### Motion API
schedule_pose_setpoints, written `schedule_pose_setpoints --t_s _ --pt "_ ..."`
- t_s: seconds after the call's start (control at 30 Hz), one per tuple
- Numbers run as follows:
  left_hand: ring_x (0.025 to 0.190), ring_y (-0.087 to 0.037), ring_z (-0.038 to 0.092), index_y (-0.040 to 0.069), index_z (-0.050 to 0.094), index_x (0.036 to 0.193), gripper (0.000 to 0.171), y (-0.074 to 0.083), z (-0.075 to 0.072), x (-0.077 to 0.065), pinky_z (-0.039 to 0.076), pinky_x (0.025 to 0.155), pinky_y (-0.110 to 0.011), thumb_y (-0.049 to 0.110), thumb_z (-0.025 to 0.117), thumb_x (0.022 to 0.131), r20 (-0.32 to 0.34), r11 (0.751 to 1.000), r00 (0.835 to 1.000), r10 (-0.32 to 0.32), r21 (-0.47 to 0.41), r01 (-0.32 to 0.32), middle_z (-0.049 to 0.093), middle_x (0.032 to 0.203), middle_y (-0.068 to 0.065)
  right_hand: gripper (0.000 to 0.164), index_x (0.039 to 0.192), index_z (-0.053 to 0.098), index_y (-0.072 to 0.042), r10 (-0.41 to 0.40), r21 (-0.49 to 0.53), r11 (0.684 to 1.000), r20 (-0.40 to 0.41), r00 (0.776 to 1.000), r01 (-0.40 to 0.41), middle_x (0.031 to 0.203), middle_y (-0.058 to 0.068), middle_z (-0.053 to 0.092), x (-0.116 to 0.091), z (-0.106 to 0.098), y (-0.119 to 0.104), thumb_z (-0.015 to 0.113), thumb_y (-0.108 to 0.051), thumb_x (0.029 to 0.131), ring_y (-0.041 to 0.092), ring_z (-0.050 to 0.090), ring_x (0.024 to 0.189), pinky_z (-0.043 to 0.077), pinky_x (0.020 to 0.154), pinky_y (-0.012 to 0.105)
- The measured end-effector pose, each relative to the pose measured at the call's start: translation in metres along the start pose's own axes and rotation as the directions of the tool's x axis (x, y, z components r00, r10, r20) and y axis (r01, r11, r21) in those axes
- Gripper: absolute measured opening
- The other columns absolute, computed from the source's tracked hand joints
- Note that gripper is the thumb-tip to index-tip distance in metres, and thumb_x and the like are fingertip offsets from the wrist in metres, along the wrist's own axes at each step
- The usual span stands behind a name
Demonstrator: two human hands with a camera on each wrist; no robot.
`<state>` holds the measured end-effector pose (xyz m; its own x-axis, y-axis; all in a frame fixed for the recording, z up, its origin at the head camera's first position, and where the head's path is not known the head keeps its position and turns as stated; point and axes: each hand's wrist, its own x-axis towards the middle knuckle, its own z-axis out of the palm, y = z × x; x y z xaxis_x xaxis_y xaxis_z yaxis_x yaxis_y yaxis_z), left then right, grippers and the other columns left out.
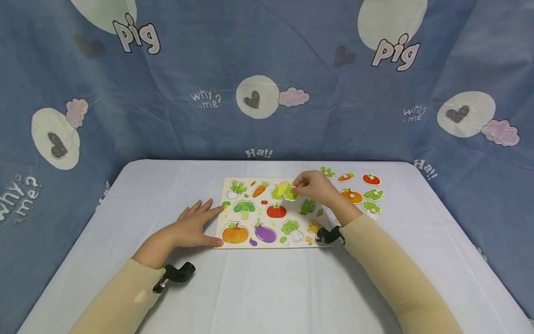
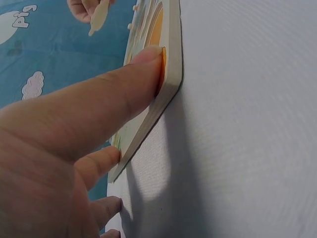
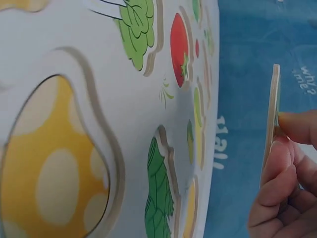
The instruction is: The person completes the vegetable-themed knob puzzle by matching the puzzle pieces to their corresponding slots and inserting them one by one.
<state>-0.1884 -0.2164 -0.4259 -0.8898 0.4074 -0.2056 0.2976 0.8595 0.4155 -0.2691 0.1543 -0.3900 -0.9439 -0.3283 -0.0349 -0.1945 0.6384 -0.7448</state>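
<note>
A pale wooden vegetable puzzle board lies on the table, with recessed pictures such as a carrot, tomato, eggplant and pumpkin. My left hand rests at the board's left side, its fingers spread. The thumb presses on the board's near left corner, and the index finger touches the left edge. Above the corn picture, my right hand pinches a corn puzzle piece between thumb and fingers. In the right wrist view this piece appears edge-on, apart from the board.
Loose vegetable pieces with pale knobs lie right of the board, among them a carrot, a tomato and a pumpkin. My right forearm hides some of them. A blue printed cloth hangs behind the white table.
</note>
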Motion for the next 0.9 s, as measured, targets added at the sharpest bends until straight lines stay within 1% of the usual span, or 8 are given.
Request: schedule_pose_setpoints --t_s 0.17,0.37,0.6,0.73,0.9 --pt "0.147 -0.054 0.005 0.012 0.036 0.156 0.103 -0.001 0.000 -0.002 0.004 0.115 -0.071 0.062 0.077 0.075 -0.004 1.000 1.000 0.004 -0.010 -0.004 0.016 0.162 -0.028 0.012 0.093 0.073 -0.010 -0.016 -0.005 1.000 0.001 1.000 0.016 0.085 0.004 0.068 0.012 0.008 -0.002 0.075 -0.021 0.091 0.021 0.060 0.076 0.052 0.068 0.033" --pt "0.147 -0.054 0.005 0.013 0.036 0.156 0.103 0.000 0.000 -0.002 0.004 0.115 -0.071 0.061 0.077 0.076 -0.003 1.000 1.000 0.004 -0.008 -0.004 0.016 0.162 -0.028 0.012 0.092 0.074 -0.010 0.006 -0.057 0.998 0.011 1.000 -0.005 0.086 0.003 0.070 0.023 0.014 -0.004 0.075 -0.022 0.090 0.020 0.061 0.077 0.051 0.068 0.033" --pt "0.147 -0.054 0.005 0.013 0.036 0.156 0.103 0.001 -0.001 -0.001 0.004 0.115 -0.071 0.061 0.077 0.076 0.005 1.000 1.000 -0.002 -0.002 0.002 0.016 0.162 -0.028 0.012 0.091 0.074 -0.008 0.008 -0.084 0.996 0.028 1.000 -0.005 0.083 0.003 0.070 0.034 0.021 -0.006 0.076 -0.020 0.089 0.017 0.060 0.071 0.050 0.065 0.030" --pt "0.148 -0.054 0.005 0.013 0.035 0.156 0.103 0.002 -0.001 0.000 0.004 0.115 -0.070 0.062 0.077 0.076 0.004 1.000 1.000 -0.004 0.002 0.004 0.016 0.162 -0.028 0.013 0.091 0.074 -0.007 0.022 -0.100 0.995 0.042 0.999 -0.018 0.083 0.004 0.069 0.039 0.024 -0.007 0.076 -0.019 0.088 0.017 0.061 0.069 0.051 0.065 0.030" --pt "0.148 -0.053 0.005 0.014 0.035 0.156 0.104 0.001 0.001 0.000 0.003 0.115 -0.070 0.062 0.077 0.075 0.002 1.000 1.000 -0.010 0.006 0.010 0.016 0.163 -0.027 0.014 0.090 0.074 -0.007 0.062 -0.118 0.991 0.053 0.997 -0.055 0.083 0.004 0.070 0.043 0.028 -0.008 0.077 -0.020 0.088 0.017 0.062 0.068 0.051 0.063 0.030"
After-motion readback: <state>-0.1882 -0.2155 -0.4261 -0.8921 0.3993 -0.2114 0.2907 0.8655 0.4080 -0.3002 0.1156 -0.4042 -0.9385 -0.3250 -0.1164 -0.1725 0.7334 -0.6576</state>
